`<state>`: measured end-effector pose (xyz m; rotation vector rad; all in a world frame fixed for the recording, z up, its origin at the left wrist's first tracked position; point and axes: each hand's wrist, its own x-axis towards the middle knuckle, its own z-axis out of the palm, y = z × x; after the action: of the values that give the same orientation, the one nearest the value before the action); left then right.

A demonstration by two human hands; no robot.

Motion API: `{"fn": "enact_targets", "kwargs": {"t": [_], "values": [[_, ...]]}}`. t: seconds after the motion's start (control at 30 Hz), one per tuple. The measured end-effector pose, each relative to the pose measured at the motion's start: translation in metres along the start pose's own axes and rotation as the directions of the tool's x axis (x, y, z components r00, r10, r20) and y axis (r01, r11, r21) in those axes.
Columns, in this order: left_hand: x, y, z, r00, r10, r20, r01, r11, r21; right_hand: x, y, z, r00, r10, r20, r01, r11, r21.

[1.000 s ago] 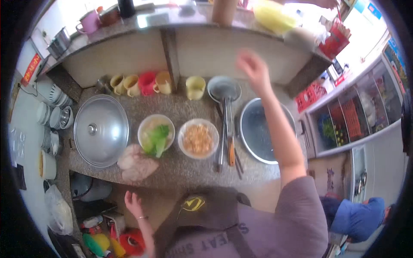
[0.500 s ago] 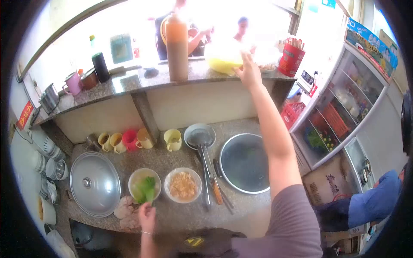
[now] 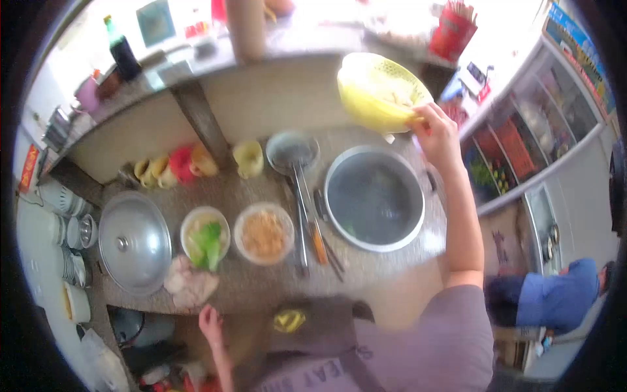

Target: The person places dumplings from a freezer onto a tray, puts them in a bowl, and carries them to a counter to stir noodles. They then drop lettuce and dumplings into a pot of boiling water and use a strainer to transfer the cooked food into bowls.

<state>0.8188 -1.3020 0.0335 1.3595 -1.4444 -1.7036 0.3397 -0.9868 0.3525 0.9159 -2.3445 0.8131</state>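
Observation:
My right hand point(image 3: 436, 129) grips the rim of a yellow colander point(image 3: 372, 104), tilted in the air beyond the large pot. Pale contents inside it are blurred. Below it stands the wide metal pot point(image 3: 373, 199) of dark liquid. My left hand point(image 3: 210, 323) hangs by the counter's near edge, fingers curled together with nothing visible in them. Just beyond it lies a crumpled cloth point(image 3: 189, 282). Green leaves point(image 3: 209, 243) rest in a white bowl point(image 3: 185, 227), partly over its rim. Beside that is a bowl of brownish food point(image 3: 264, 234).
A metal lid point(image 3: 135, 245) lies at the left. Long-handled strainers point(image 3: 297, 160) rest between the bowls and the pot. Several cups point(image 3: 183, 163) line the back wall. A tall bottle point(image 3: 245, 29) stands on the upper ledge. A person in a blue shirt point(image 3: 558, 297) is at the right.
My right hand has lifted the yellow colander off the ledge and brought it rightward and nearer. My left hand has let go of the green leaves and drawn back from the bowl. The view has shifted.

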Motion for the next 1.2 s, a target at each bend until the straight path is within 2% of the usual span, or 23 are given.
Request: {"fn": "enact_targets", "kwargs": {"t": [0.07, 0.13, 0.2, 0.27, 0.33, 0.37, 0.4, 0.43, 0.47, 0.53, 0.57, 0.63, 0.7, 0.77, 0.83, 0.87, 0.9, 0.97, 1.03, 1.07, 1.13, 1.17, 1.2], "values": [[0.004, 0.002, 0.011, 0.998, -0.006, 0.062, 0.005, 1.000, 0.020, -0.052, 0.021, 0.006, 0.996, 0.057, 0.064, -0.057, 0.998, 0.000], [0.009, 0.007, 0.025, 0.992, -0.008, 0.129, 0.007, 1.000, 0.012, -0.108, 0.050, 0.025, 0.936, 0.268, 0.228, -0.272, 0.962, -0.016], [0.014, 0.015, 0.045, 0.990, -0.016, 0.137, -0.004, 0.990, 0.138, -0.157, 0.068, 0.047, 0.883, 0.396, 0.253, -0.397, 0.916, -0.049], [0.018, 0.024, 0.062, 0.990, -0.007, 0.142, -0.018, 0.984, 0.175, -0.200, 0.100, 0.076, 0.708, 0.609, 0.356, -0.670, 0.739, 0.067], [0.018, 0.036, 0.075, 0.989, -0.001, 0.146, -0.031, 0.975, 0.220, -0.231, 0.124, 0.098, 0.607, 0.702, 0.372, -0.792, 0.500, 0.351], [0.015, 0.045, 0.082, 0.986, -0.008, 0.165, -0.034, 0.967, 0.252, -0.242, 0.136, 0.105, 0.603, 0.704, 0.376, -0.796, 0.494, 0.351], [0.013, 0.050, 0.086, 0.983, -0.013, 0.184, -0.040, 0.958, 0.282, -0.249, 0.146, 0.110, 0.471, 0.780, 0.412, -0.846, 0.267, 0.462], [0.014, 0.046, 0.085, 0.983, -0.013, 0.184, -0.041, 0.957, 0.287, -0.257, 0.155, 0.115, 0.330, 0.821, 0.465, -0.836, 0.025, 0.549], [0.018, 0.040, 0.083, 0.978, 0.039, 0.206, -0.099, 0.953, 0.288, -0.264, 0.162, 0.118, 0.329, 0.822, 0.465, -0.834, 0.022, 0.551], [0.023, 0.034, 0.077, 0.966, 0.114, 0.231, -0.176, 0.948, 0.266, -0.267, 0.174, 0.120, 0.185, 0.808, 0.560, -0.444, -0.440, 0.781], [0.022, 0.030, 0.070, 0.962, 0.080, 0.262, -0.150, 0.955, 0.258, -0.246, 0.159, 0.108, 0.104, 0.809, 0.578, -0.330, -0.520, 0.788], [0.015, 0.033, 0.070, 0.957, 0.058, 0.283, -0.129, 0.962, 0.240, -0.215, 0.153, 0.091, 0.185, 0.790, 0.585, -0.201, -0.552, 0.809], [0.008, 0.028, 0.070, 0.963, 0.090, 0.252, -0.145, 0.967, 0.208, -0.148, 0.098, 0.047, 0.521, 0.747, 0.413, -0.309, -0.286, 0.907], [0.009, 0.011, 0.060, 0.981, 0.055, 0.184, -0.094, 0.973, 0.211, -0.074, 0.049, 0.013, 0.856, 0.513, 0.062, -0.228, 0.268, 0.936], [0.009, 0.008, 0.058, 0.983, 0.086, 0.163, -0.117, 0.974, 0.195, -0.008, 0.005, -0.006, 0.952, 0.274, -0.137, -0.088, 0.673, 0.734], [0.007, 0.004, 0.059, 0.981, 0.104, 0.162, -0.135, 0.973, 0.189, 0.027, -0.013, -0.003, 0.962, 0.122, -0.242, 0.056, 0.784, 0.618], [0.010, -0.001, 0.060, 0.979, 0.131, 0.154, -0.160, 0.968, 0.194, 0.060, -0.017, 0.008, 0.966, 0.054, -0.251, 0.093, 0.838, 0.537], [0.002, 0.003, 0.061, 0.977, 0.165, 0.137, -0.190, 0.962, 0.198, 0.117, -0.027, 0.033, 0.966, -0.031, -0.258, 0.073, 0.985, 0.155], [-0.023, 0.010, 0.062, 0.985, 0.147, 0.090, -0.162, 0.967, 0.198, 0.166, -0.007, 0.080, 0.938, -0.182, -0.293, 0.202, 0.978, 0.040], [-0.031, 0.011, 0.062, 0.991, 0.125, 0.039, -0.129, 0.979, 0.155, 0.180, -0.001, 0.092, 0.954, -0.207, -0.215, 0.209, 0.978, -0.013], [-0.040, -0.003, 0.048, 0.995, 0.097, -0.027, -0.094, 0.989, 0.114, 0.185, 0.007, 0.109, 0.918, -0.314, -0.241, 0.297, 0.949, -0.104], [-0.043, -0.023, 0.034, 0.991, 0.120, -0.056, -0.111, 0.985, 0.131, 0.177, -0.003, 0.113, 0.920, -0.317, -0.232, 0.303, 0.948, -0.094], [-0.048, -0.038, 0.021, 0.987, 0.140, -0.079, -0.128, 0.980, 0.151, 0.155, -0.018, 0.108, 0.891, -0.307, -0.335, 0.312, 0.949, -0.043]]}}
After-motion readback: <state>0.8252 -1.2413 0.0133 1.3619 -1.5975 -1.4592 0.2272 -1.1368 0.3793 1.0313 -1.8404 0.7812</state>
